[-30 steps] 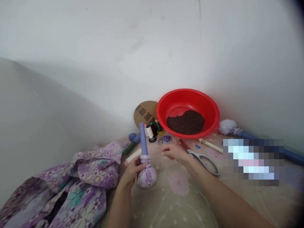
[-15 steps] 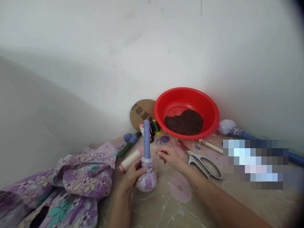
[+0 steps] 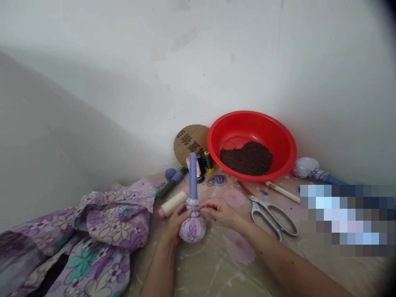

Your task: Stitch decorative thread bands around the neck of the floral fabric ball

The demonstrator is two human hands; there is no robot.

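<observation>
The left hand (image 3: 177, 222) gripped 1 cloth-headed stick (image 3: 193, 192), upright, left of 1 pair of scissors (image 3: 258, 201) and 1 red basin (image 3: 280, 146); the right hand (image 3: 223, 211), closed in a pinch, was beside the stick's neck, contents unclear.

Looks like a home craft corner, this: scuffed white walls (image 3: 235, 62) across the top of the frame, a flower-patterned covering (image 3: 210, 268) along the bottom! Thread spools (image 3: 208, 162) stand near centre, scissors (image 3: 257, 201) lie lower right, flowered fabric (image 3: 116, 231) heaps up lower left, a red basin (image 3: 278, 140) right of centre!
</observation>
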